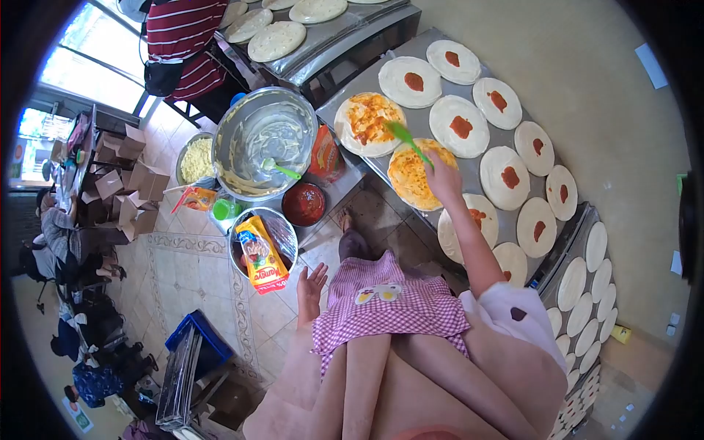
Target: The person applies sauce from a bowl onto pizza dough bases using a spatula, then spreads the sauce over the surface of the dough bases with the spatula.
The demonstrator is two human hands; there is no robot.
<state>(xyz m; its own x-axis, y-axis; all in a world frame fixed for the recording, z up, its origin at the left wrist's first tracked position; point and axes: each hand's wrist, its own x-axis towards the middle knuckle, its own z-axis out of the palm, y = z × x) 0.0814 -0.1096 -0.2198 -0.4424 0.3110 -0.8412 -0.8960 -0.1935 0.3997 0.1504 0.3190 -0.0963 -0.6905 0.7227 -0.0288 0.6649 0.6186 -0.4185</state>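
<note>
A checked apron (392, 312) lies nearest. Just past it the left hand (312, 286) is held out with fingers spread, near a metal bowl (287, 233) holding a yellow packet (258, 248). The right hand (440, 176) is closed around a green spatula (400, 133) above the tabletop (419, 122), its blade between two sauce-smeared dough rounds (413, 182). Farther off stands a person in a striped shirt (180, 33)
</note>
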